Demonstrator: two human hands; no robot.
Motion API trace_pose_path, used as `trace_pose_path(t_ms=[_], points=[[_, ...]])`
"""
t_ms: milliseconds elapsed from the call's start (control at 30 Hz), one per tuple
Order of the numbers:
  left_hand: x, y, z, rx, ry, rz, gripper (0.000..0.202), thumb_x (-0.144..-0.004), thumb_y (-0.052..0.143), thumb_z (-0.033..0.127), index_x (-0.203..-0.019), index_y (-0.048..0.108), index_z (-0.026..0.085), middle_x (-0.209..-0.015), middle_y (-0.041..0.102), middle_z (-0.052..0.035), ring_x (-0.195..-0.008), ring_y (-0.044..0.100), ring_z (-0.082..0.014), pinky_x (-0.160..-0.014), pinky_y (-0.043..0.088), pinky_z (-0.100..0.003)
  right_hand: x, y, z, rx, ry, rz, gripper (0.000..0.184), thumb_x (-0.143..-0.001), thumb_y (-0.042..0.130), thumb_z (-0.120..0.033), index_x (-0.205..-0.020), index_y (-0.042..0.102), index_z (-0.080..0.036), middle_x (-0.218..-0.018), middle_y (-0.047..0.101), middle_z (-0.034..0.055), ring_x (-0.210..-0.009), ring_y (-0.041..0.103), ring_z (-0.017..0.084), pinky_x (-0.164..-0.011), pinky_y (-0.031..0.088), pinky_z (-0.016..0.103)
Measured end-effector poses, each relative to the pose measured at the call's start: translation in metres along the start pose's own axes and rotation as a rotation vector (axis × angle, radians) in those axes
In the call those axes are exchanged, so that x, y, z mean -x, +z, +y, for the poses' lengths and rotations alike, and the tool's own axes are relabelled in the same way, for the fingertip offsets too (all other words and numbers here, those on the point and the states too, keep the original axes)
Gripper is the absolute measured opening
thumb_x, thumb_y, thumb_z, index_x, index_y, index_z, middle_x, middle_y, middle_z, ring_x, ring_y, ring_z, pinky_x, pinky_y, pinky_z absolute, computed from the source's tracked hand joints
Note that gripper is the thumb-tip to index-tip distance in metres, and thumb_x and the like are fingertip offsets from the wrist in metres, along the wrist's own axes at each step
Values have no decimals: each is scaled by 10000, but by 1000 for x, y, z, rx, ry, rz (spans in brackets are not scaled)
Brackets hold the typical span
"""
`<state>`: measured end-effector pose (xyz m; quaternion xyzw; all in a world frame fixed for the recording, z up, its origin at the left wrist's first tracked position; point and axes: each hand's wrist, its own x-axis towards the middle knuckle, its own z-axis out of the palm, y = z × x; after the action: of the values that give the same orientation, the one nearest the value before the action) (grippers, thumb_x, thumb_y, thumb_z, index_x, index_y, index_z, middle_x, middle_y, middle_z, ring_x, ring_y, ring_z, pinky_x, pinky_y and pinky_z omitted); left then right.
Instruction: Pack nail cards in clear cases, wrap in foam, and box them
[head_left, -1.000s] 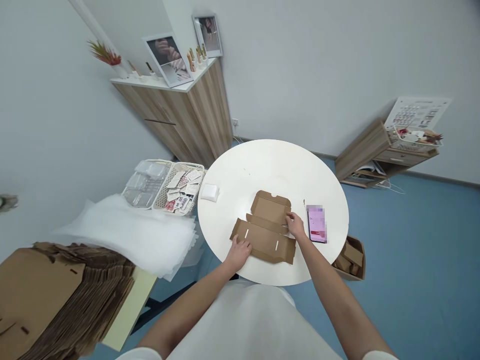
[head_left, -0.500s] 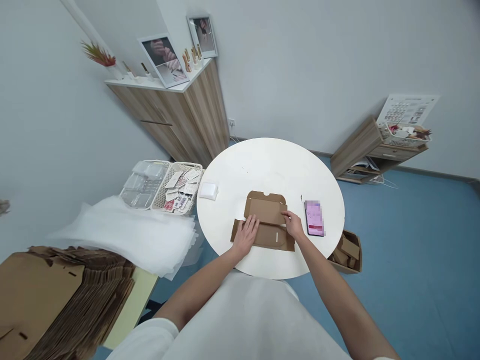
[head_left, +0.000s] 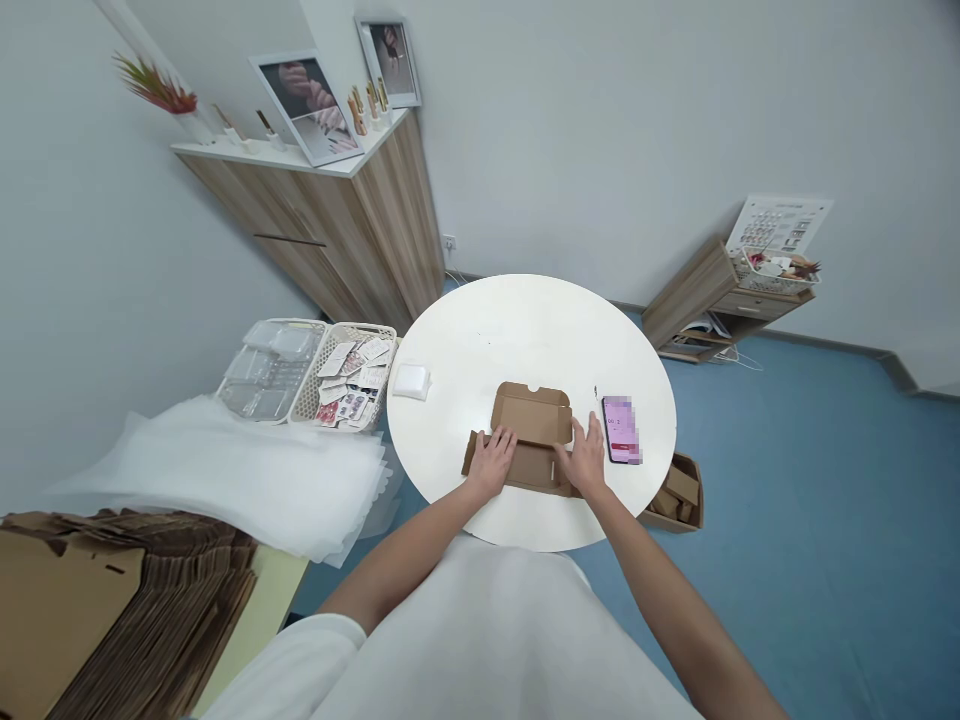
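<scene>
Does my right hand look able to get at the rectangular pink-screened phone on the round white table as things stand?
Probably yes. Your right hand is open at the right end of the brown cardboard box, close to the pink-screened phone, and nothing visible stands between hand and phone.

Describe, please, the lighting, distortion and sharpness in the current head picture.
In the head view, light falls softly across the table; there too, the cabinet leans, likely wide-angle distortion; same view, the cardboard reads clearly, while blocky pixelation covers part of the phone.

Left hand — palm down | right hand — fingers spread apart
</scene>
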<state>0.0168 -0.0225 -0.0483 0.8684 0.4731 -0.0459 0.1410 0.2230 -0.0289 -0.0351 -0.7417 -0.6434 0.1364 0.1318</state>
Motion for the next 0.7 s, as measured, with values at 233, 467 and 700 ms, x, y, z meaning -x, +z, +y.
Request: trace_pose_path(t_ms=[233,467,700], points=[[4,-2,5,-28,-16,35,816,-622,552,136,-1342,169,154,-1402,202,-130,-1303,28,-281,-1011,20,-531,20,16,-15,299,-475,-319,1104,-483,680,-515,-1350,104,-148,-1418,121,144,-1304,39,292,-1025,0,479],[35,-8,-19,206,-412,115,991,-559,642,497,-1341,126,176,-1424,37,-167,-1289,-7,-354,-967,133,-557,15,32,-16,316,-435,-311,1113,-483,703,-443,-1354,70,-161,-1412,149,143,-1301,75,287,-1015,-30,506],[66,20,-41,759,-534,140,678,-676,560,187,-1284,263,154,-1194,492,-123,-947,555,-176,-846,416,-320,16,39,-14,235,-417,-327,1059,-528,668,-468,-1355,82,-161,-1416,136,136,-1303,41,291,-1011,-17,520]])
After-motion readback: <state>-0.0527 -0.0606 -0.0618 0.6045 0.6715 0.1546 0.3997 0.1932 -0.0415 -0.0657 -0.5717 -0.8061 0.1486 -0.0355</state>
